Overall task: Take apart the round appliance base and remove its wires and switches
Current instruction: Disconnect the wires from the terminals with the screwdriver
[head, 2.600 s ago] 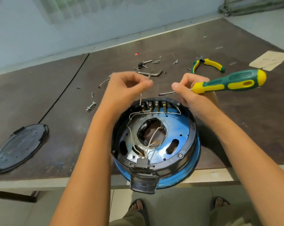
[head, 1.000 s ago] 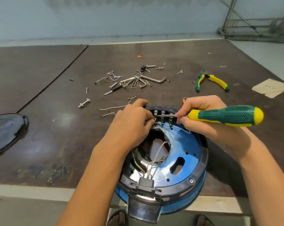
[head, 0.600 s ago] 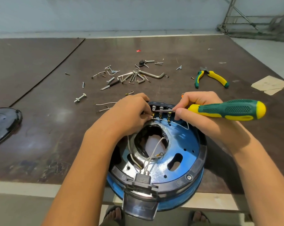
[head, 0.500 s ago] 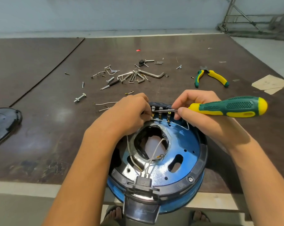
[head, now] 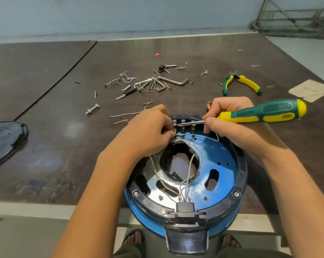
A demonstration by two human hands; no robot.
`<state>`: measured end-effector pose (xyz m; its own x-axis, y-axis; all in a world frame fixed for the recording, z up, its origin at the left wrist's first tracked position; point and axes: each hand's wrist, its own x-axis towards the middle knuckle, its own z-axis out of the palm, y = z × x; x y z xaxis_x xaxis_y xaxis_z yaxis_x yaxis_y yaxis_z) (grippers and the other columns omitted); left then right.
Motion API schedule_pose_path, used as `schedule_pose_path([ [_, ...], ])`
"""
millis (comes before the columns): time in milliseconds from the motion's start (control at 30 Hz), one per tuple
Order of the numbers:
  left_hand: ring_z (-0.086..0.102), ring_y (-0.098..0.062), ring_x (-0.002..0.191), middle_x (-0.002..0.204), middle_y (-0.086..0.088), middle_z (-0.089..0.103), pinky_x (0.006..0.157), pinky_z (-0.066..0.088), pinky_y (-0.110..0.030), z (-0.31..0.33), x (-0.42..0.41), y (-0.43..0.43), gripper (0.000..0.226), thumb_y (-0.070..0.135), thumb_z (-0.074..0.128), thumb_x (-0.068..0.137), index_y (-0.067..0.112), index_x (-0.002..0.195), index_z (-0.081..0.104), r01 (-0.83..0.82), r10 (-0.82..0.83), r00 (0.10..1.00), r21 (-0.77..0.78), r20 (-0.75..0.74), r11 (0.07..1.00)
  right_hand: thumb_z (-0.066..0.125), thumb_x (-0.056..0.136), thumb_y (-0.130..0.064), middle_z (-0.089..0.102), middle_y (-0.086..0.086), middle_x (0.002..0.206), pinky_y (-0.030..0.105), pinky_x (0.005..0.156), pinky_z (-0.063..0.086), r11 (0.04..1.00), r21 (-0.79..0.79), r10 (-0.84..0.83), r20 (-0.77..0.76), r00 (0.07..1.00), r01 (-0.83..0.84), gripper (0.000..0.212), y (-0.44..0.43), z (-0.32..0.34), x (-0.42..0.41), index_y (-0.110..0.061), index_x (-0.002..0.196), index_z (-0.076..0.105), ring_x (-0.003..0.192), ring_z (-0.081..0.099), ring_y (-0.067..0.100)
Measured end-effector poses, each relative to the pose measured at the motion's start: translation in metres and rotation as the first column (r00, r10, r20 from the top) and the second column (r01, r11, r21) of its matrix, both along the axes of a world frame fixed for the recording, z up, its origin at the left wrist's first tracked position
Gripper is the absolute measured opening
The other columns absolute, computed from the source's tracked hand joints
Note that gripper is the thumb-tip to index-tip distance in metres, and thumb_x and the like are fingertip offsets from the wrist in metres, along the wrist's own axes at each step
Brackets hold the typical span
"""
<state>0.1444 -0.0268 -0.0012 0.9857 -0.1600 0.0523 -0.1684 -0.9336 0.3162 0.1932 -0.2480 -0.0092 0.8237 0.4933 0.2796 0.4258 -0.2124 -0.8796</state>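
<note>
Round appliance base (head: 240,175) at the near edge of the surface (head: 55,146), partly overhanging it: glossy blue-painted sheet metal pierced with oval slots and a rough central hole edged in crinkled silver, ringed in matt black plastic studded with screw heads. At the far rim, a black switch block (head: 183,120) with a row of small brass terminals. Thin white wires (head: 187,175) looping across the hole down to a black plug socket (head: 185,209) at the near rim. Left hand (head: 148,135) over the left end of the block, fingers curled tight against the terminals; cannot tell what is pinched, knuckles in the way. Right hand (head: 230,127) gripping a screwdriver (head: 265,113), ribbed green-and-yellow handle pointing right, slim steel shaft lying across the top of the terminals, tip hidden behind the left hand. Dark brown board underneath, scuffed and stained, with a seam running off to the left. Just beyond the left hand, loose wire ends (head: 124,114); farther back, a scatter of bent hex keys (head: 157,84) and screws, a stubby bolt (head: 92,109), and pliers (head: 241,84) with green and yellow grips. Black oval cover (head: 5,140) at the left edge, pale paper scrap (head: 309,89) at the right.
</note>
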Motion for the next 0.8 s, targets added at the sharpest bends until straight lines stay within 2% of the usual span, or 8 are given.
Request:
schedule_pose_path([
  [133, 0.05, -0.014, 0.116, 0.14, 0.015, 0.049, 0.095, 0.047, -0.041, -0.002, 0.0003, 0.0001, 0.018, 0.039, 0.066, 0.091, 0.024, 0.085, 0.074, 0.04, -0.04, 0.999, -0.01, 0.014, 0.999, 0.07, 0.089, -0.006, 0.068, -0.009, 0.059, 0.012, 0.056, 0.044, 1.0, 0.003, 0.017, 0.035, 0.999, -0.017, 0.018, 0.0006, -0.0016, 0.0005, -0.007, 0.071, 0.067, 0.057, 0.059, 0.001],
  [267, 0.056, -0.013, 0.11, 0.138, 0.012, 0.053, 0.092, 0.049, -0.04, -0.0016, 0.0022, 0.0019, 0.014, 0.031, 0.069, 0.09, 0.02, 0.085, 0.076, 0.061, -0.06, 0.998, -0.028, 0.029, 0.998, 0.067, 0.094, -0.009, 0.065, -0.013, 0.055, 0.015, 0.055, 0.045, 1.0, 0.021, 0.013, 0.05, 0.999, -0.014, 0.025, 0.0016, -0.0034, 0.0017, -0.011, 0.069, 0.066, 0.053, 0.056, 0.002],
  [333, 0.057, -0.013, 0.109, 0.137, 0.011, 0.055, 0.092, 0.05, -0.039, -0.0011, 0.003, 0.0021, 0.014, 0.03, 0.069, 0.089, 0.019, 0.085, 0.077, 0.069, -0.068, 0.997, -0.034, 0.037, 0.997, 0.067, 0.09, -0.012, 0.068, -0.009, 0.059, 0.018, 0.057, 0.047, 1.0, 0.021, 0.013, 0.032, 0.999, -0.014, 0.018, 0.0013, -0.0026, 0.0015, -0.011, 0.072, 0.068, 0.054, 0.056, 0.002],
  [500, 0.059, -0.013, 0.107, 0.133, 0.011, 0.059, 0.093, 0.049, -0.039, 0.0012, 0.0064, 0.0037, 0.013, 0.029, 0.071, 0.088, 0.018, 0.084, 0.078, 0.081, -0.079, 0.996, -0.054, 0.047, 0.995, 0.066, 0.083, -0.015, 0.075, 0.006, 0.073, 0.013, 0.056, 0.044, 0.999, 0.036, 0.0, -0.006, 1.0, 0.001, 0.007, 0.0019, -0.0016, -0.0003, -0.012, 0.077, 0.068, 0.056, 0.059, 0.002],
  [733, 0.06, -0.014, 0.108, 0.135, 0.01, 0.058, 0.092, 0.05, -0.041, -0.0001, 0.0062, 0.0022, 0.018, 0.036, 0.071, 0.088, 0.019, 0.083, 0.074, 0.053, -0.051, 0.998, -0.058, 0.042, 0.997, 0.064, 0.076, -0.012, 0.07, 0.007, 0.067, 0.013, 0.053, 0.04, 0.997, 0.081, -0.001, -0.046, 0.999, 0.005, 0.009, 0.0065, -0.0039, 0.0017, -0.008, 0.068, 0.064, 0.052, 0.055, 0.003],
  [800, 0.059, -0.014, 0.111, 0.136, 0.01, 0.057, 0.094, 0.049, -0.042, 0.0001, 0.0066, 0.0026, 0.018, 0.036, 0.071, 0.088, 0.019, 0.082, 0.074, 0.047, -0.045, 0.998, -0.054, 0.036, 0.997, 0.064, 0.074, -0.011, 0.07, 0.009, 0.066, 0.013, 0.052, 0.04, 0.995, 0.098, -0.018, -0.064, 0.998, 0.024, 0.011, 0.0094, -0.0032, 0.0024, -0.012, 0.063, 0.063, 0.051, 0.055, 0.003],
])
